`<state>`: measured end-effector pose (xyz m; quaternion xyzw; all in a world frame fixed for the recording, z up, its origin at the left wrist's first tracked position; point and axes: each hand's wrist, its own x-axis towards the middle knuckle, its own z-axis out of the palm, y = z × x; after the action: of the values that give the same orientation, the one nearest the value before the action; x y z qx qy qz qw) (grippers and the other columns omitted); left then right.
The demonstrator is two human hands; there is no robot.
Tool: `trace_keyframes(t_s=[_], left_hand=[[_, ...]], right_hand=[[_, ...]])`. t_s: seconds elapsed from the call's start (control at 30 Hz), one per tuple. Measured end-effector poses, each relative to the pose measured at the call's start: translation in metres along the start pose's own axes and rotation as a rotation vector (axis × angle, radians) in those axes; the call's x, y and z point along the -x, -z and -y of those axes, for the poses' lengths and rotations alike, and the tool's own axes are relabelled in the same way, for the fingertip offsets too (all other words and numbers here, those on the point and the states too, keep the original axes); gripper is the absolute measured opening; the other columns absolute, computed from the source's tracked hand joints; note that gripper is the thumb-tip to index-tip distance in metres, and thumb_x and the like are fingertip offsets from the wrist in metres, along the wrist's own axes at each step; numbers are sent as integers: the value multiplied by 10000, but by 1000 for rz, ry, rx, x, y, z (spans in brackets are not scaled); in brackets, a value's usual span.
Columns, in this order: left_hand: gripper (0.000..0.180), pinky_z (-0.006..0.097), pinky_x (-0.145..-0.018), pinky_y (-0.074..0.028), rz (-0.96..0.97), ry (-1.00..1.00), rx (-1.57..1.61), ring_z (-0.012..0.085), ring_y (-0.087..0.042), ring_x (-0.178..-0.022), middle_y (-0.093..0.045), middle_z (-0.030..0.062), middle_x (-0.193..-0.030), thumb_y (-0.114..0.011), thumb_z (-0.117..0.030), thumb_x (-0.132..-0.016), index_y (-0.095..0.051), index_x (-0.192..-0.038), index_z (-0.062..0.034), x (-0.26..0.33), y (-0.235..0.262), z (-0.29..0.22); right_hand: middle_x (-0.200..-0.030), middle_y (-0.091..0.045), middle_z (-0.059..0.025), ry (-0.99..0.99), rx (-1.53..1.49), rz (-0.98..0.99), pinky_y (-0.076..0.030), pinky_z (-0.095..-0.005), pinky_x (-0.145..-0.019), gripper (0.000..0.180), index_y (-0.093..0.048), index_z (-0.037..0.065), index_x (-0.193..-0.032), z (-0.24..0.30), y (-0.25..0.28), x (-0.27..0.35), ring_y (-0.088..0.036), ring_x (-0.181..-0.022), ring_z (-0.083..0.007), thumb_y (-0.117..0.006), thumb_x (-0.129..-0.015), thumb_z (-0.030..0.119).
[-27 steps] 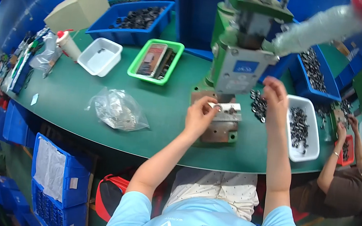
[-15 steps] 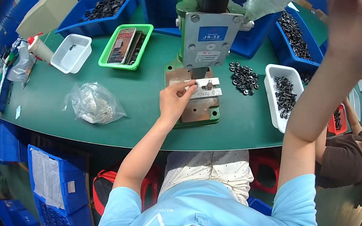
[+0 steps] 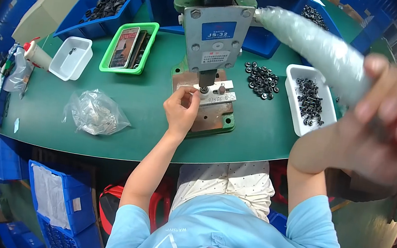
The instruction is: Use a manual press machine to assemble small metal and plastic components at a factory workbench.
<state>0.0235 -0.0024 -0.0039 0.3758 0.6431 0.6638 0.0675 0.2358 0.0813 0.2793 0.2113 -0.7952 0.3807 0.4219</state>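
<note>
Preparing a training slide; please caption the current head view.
Left hand at the fixture of a press, right hand on its plastic-wrapped lever.

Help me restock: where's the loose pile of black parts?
Right of centre in the head view, the pile lies between the press and right-hand white tray.

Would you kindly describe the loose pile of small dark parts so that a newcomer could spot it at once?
Find the green-and-grey press on the green table. Right of its base lies the loose pile of small dark parts, just left of a white tray. Unlike the dark parts in that tray, it lies directly on the table.
</note>
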Motion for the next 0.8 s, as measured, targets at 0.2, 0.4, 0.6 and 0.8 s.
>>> trace_keyframes(t_s=[0.2,0.4,0.6,0.8], left_hand=[[60,195,-473,-392,21,171,106,39,-502,-508,-565,-6,-589,-629,-63,-812,-654,-824,-10,-7,5,3],[153,168,-422,-383,254,434,249,33,-478,-485,-567,14,-642,-573,-110,-886,-631,-946,18,-25,21,-5],[191,175,-410,-349,317,507,298,32,-443,-462,-545,6,-621,-563,-142,-890,-633,-961,21,-32,20,-13],[144,192,-394,-290,299,653,506,26,-372,-438,-481,-29,-584,-556,-139,-887,-609,-801,-36,-34,20,-23]], right_hand=[[-766,-578,-82,-68,120,-184,-301,-493,-1015,354,-580,101,-746,7,-37,73,-580,-608,-185,-332,-916,287],[-724,-622,-98,-22,127,-286,-378,-511,-988,384,-600,46,-664,1,-52,95,-610,-586,-197,-449,-942,264],[-717,-613,-105,50,125,-304,-420,-527,-931,371,-587,43,-693,-4,-47,84,-609,-587,-196,-403,-954,231],[-704,-564,-73,110,425,-493,-489,-354,-702,263,-566,50,-811,-34,-6,-50,-533,-516,-131,-510,-863,302]])
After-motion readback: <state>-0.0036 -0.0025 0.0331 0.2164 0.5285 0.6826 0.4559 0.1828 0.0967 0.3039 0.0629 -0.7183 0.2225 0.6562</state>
